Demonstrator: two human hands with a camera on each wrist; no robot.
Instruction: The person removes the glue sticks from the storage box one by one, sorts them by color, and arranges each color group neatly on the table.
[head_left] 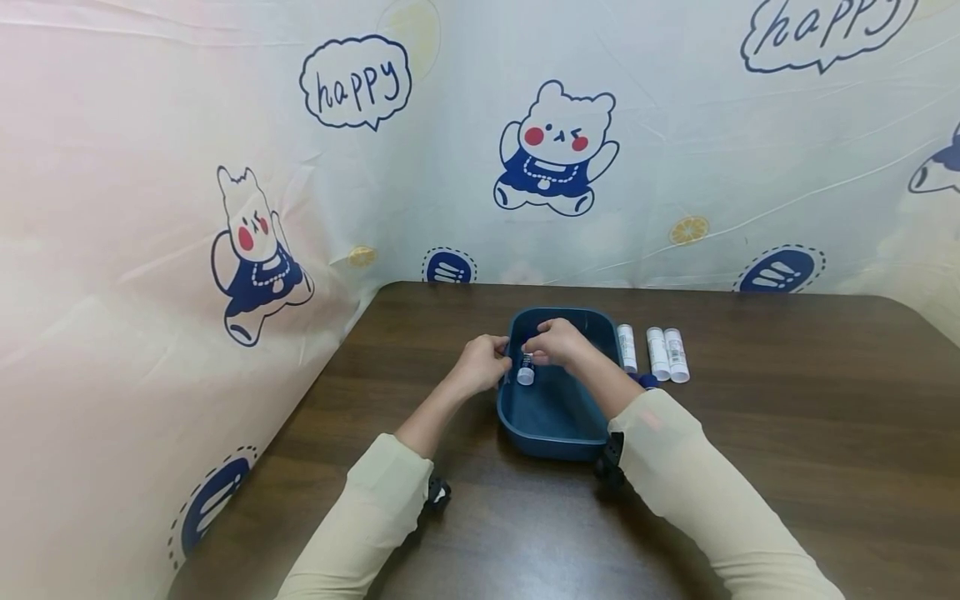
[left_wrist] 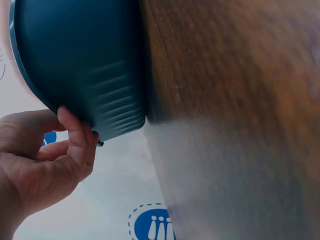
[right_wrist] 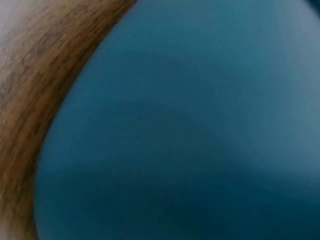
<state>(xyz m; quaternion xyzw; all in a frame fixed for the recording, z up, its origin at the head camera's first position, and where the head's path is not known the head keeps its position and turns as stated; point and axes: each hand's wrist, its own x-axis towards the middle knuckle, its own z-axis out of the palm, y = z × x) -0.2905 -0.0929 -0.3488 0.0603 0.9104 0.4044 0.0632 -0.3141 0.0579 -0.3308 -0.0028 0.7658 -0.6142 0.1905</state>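
Note:
A dark blue plastic basin (head_left: 553,437) stands on the table. My left hand (head_left: 480,365) grips its left rim; in the left wrist view that hand's curled fingers (left_wrist: 77,142) lie against the basin's outer wall. Over the inside of the basin reaches my right hand (head_left: 557,342), its fingertips pinching the far end of a glue stick (head_left: 526,375) with a white body and a dark label. The fingers partly hide that stick. Only the basin's blue wall (right_wrist: 175,125) and some table fill the right wrist view, with no hand visible there.
Right of the basin lie white glue sticks: one (head_left: 627,348) close to its wall and two (head_left: 667,355) side by side. Blue caps (head_left: 647,381) show partly behind my right forearm. A printed curtain (head_left: 465,150) hangs behind the brown wooden table (head_left: 810,433).

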